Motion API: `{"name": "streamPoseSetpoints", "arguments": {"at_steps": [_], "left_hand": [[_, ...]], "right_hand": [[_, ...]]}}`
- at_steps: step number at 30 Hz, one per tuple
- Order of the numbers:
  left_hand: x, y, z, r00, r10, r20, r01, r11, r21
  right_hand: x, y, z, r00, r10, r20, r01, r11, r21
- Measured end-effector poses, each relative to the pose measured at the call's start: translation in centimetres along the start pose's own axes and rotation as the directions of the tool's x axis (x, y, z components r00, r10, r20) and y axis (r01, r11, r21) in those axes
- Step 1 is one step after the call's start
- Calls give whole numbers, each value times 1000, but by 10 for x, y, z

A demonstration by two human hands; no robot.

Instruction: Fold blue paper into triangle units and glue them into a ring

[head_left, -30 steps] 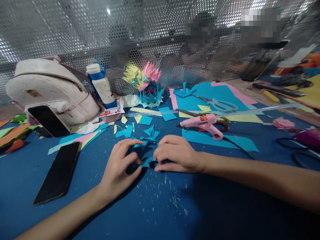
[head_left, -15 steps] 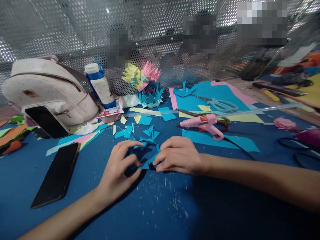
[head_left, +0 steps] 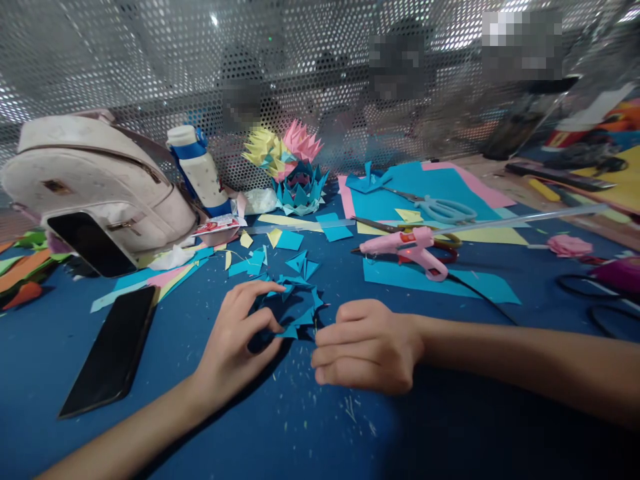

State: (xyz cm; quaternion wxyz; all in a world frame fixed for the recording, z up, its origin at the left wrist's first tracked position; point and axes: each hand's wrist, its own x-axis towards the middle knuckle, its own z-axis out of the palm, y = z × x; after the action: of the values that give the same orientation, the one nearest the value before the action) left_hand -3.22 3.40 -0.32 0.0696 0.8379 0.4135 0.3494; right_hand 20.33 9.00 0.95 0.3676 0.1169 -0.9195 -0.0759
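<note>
A ring of folded blue paper points (head_left: 305, 319) lies on the blue table in front of me. My left hand (head_left: 245, 333) is closed on its left side, thumb and fingertips pinching the paper. To the right of the ring and slightly nearer me, my right hand (head_left: 367, 347) is closed with its fingers curled under. Whatever it may hold is hidden. Just beyond the ring sits a loose folded blue paper piece (head_left: 303, 265). A pink hot glue gun (head_left: 407, 248) with a glowing red light rests on its side, farther back to the right.
Two phones, one flat (head_left: 113, 350) and one leaning (head_left: 93, 243) on a white backpack (head_left: 95, 173), are at left. Behind stand a bottle (head_left: 200, 173) and paper flowers (head_left: 300, 190). Scissors (head_left: 445, 210) lie on blue sheets (head_left: 425, 187). A black cord (head_left: 485, 301) trails right.
My right hand has come away from the right side of the paper ring, moving toward me and curling tighter. My left hand stays in place on the ring.
</note>
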Motion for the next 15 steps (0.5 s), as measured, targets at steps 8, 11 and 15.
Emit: {"name": "streamPoseSetpoints", "arguments": {"at_steps": [8,11,15], "left_hand": [[-1,-1,0,1000,-6,9,6,1000,-10],[-1,-1,0,1000,-7,10,7,1000,-16],[-1,0,0,1000,-6,7,6,1000,-15]], "right_hand": [[-3,0,2,998,52,30,-53,998,27],[-3,1,4,998,52,21,-52,998,17],[-3,1,5,998,65,10,-65,998,17]]}}
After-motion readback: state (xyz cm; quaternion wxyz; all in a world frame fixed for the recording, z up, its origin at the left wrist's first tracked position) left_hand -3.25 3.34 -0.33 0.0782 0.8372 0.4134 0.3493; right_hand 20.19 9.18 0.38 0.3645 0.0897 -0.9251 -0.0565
